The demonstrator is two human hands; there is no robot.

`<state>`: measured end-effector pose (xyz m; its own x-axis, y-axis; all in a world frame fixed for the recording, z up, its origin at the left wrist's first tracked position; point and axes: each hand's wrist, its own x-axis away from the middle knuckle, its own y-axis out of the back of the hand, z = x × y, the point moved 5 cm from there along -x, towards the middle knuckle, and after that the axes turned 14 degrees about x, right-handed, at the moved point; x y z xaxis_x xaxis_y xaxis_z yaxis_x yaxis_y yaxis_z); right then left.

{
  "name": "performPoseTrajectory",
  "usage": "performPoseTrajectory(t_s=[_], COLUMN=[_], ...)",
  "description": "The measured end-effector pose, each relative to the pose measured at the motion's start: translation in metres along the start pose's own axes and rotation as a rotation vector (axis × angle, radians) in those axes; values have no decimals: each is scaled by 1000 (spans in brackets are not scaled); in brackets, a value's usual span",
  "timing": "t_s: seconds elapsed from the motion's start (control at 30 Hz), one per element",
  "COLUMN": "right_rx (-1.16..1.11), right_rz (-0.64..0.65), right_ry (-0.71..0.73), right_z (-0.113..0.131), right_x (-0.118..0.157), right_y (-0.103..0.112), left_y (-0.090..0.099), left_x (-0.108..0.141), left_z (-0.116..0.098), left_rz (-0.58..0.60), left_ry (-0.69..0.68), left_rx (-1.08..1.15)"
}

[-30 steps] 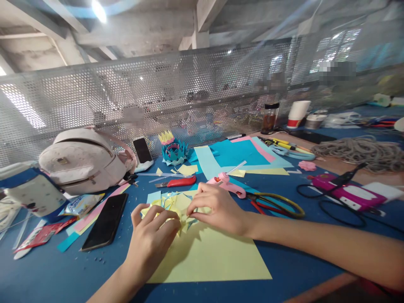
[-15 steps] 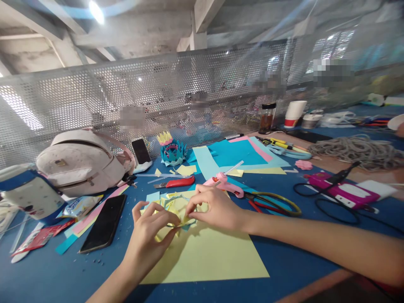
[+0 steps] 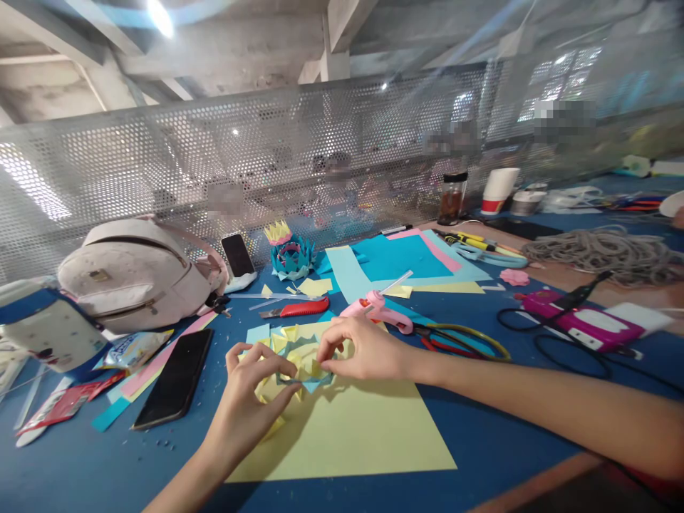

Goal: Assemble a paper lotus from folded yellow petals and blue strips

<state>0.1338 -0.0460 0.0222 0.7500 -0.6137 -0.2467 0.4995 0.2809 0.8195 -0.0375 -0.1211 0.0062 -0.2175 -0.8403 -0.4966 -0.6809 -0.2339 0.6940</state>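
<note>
From my distant post I see, nearest me, a blue counter (image 3: 385, 495) carrying a flat pale-yellow paper sheet (image 3: 368, 431), partly shaded by the bare hands above it. At the sheet's far end sits a ring of folded yellow and light-blue paper points (image 3: 307, 366), between the two hands. My worker's left hand (image 3: 249, 395) curves over the ring's left side, thumb and fingertips at its rim; I cannot tell whether they grip. The right hand (image 3: 366, 353) pinches the ring's right rim between thumb and forefinger, the other fingers curled. A black smartphone (image 3: 174, 381) lies flat to the left, near a torn red wrapper (image 3: 69, 402). Just beyond the right hand I find a pink glue gun (image 3: 374, 308), a clear stick jutting from it, beside scissors with red and yellow handles (image 3: 425, 330); left of them rests a red utility knife (image 3: 304, 308). Farther back, a pale pink backpack (image 3: 133, 278) slumps left of a teal paper flower topped with a yellow crown (image 3: 291, 258), while blue and pink paper sheets (image 3: 406, 258) overlap to its right. A dark-lidded clear jar (image 3: 452, 199) stands before a perforated grey metal screen (image 3: 160, 171), which closes off my view behind the counter.
</note>
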Motion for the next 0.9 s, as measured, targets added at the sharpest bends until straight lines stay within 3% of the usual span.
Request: performPoseTrajectory(t_s=[0.27, 0.67, 0.9], right_rx=[-87, -408, -420], right_rz=[28, 167, 203], right_ry=[-23, -148, -129], right_z=[-1, -16, -14], right_x=[0, -5, -4], right_y=[-1, -15, -12], left_y=[3, -1, 0], left_x=[1, 0, 0], left_z=[6, 16, 13], left_rz=[33, 75, 23], left_ry=[-43, 98, 91], left_rx=[-15, 148, 191])
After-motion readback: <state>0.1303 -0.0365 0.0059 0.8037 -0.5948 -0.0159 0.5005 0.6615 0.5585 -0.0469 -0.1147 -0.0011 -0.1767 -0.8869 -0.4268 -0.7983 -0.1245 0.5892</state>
